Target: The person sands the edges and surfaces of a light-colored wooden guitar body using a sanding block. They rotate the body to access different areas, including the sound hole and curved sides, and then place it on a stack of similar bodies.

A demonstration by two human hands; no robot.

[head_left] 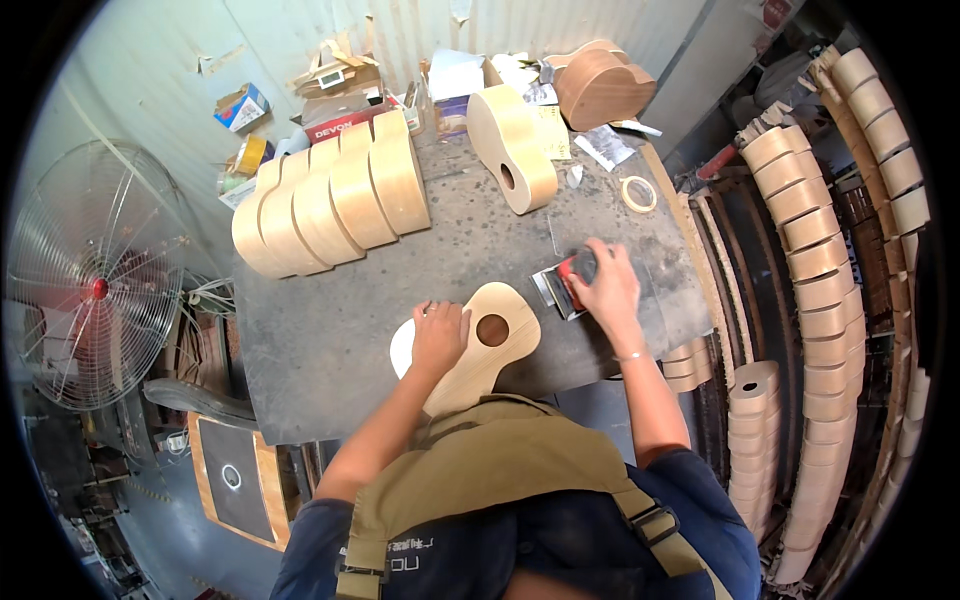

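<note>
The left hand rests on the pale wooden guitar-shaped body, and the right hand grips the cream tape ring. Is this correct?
No: the head view shows the right hand gripping a red-and-black handheld tool; the tape ring lies on the grey table. The left hand does rest on the wooden body.

A pale wall (300,35) backs the stained workbench (330,345) — grey floor (160,535) below.

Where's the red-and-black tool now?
Head view, right of centre: the tool is in the right grip over the table, right of the nearest guitar body.
</note>
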